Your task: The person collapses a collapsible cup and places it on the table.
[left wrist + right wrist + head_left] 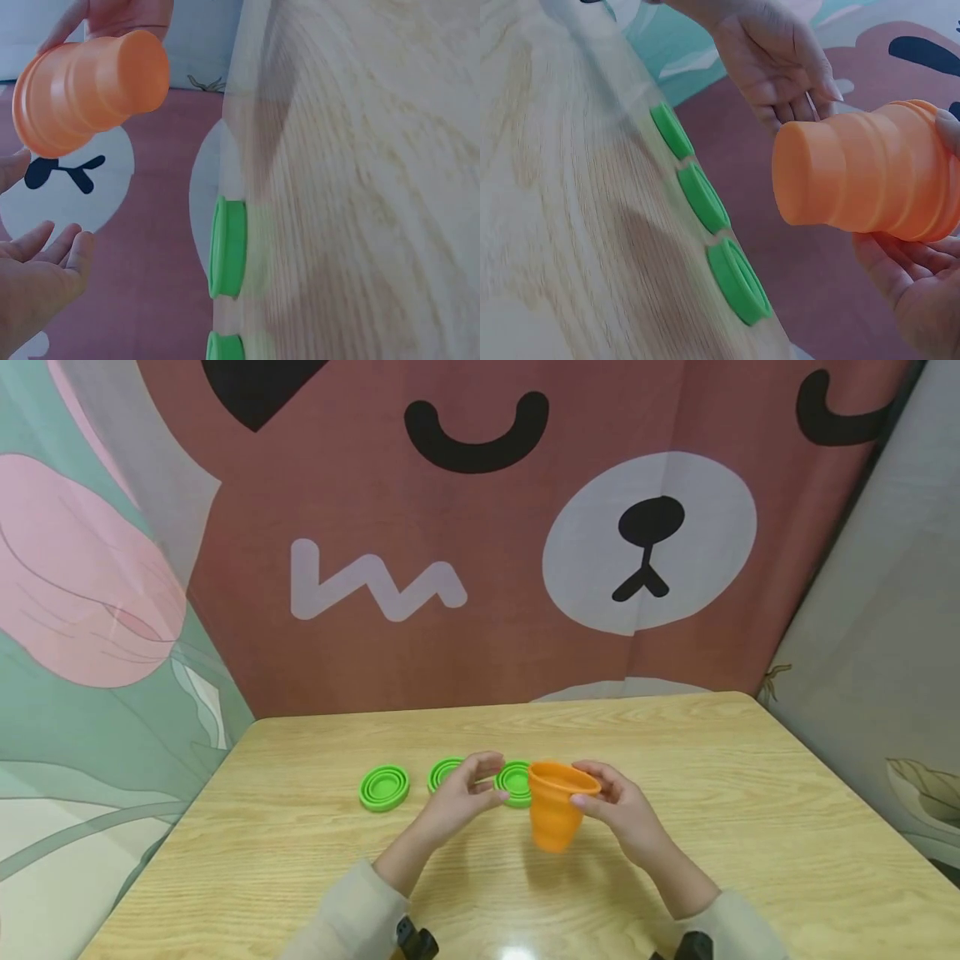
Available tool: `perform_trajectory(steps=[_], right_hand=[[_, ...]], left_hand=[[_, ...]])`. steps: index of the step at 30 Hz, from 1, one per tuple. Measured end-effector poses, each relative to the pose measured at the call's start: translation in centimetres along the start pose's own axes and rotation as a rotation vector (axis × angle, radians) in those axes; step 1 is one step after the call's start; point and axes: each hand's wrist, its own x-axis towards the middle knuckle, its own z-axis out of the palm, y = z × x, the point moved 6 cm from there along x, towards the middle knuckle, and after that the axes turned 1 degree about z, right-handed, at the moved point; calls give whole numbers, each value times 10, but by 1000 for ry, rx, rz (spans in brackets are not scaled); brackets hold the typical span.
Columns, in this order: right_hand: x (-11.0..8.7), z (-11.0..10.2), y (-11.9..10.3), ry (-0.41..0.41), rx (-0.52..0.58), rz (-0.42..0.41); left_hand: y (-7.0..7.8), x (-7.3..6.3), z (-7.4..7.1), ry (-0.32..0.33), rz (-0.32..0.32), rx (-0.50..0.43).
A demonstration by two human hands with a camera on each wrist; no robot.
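An orange collapsible cup [553, 814], drawn out to its full ridged height, is held above the table. My right hand [626, 814] pinches it near the rim from the right, thumb toward me and fingers behind. In the right wrist view the cup [855, 172] shows its narrow base pointing left. My left hand [461, 797] hovers to the left of the cup, fingers loosely bent and apart from it. Behind the hands, three green collapsed cups lie flat in a row: a left one [384, 788], a middle one [442, 771] partly hidden by my left hand, and a right one [513, 782].
The light wooden table [262, 843] reaches back to a curtain [420, 660] with a bear face. More patterned cloth [82, 735] hangs at the left, and a pale curtain [877, 635] hangs along the right edge.
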Motion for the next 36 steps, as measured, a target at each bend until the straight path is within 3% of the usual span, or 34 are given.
perform_trajectory(steps=[10, 19, 22, 28, 32, 36], right_hand=[[-1, 19, 0, -113, 93, 12], [-4, 30, 2, -203, 163, 19], [-4, 33, 2, -219, 198, 28], [-4, 36, 4, -192, 191, 70], [-3, 34, 3, -147, 101, 97], [-2, 30, 0, -140, -2, 59]], left_hand=[[14, -6, 9, -68, 56, -15], [44, -19, 19, -192, 121, -29], [46, -20, 20, -205, 131, -17], [40, -21, 17, -182, 124, -1], [22, -16, 14, -170, 90, -53], [8, -12, 11, -168, 74, -106]])
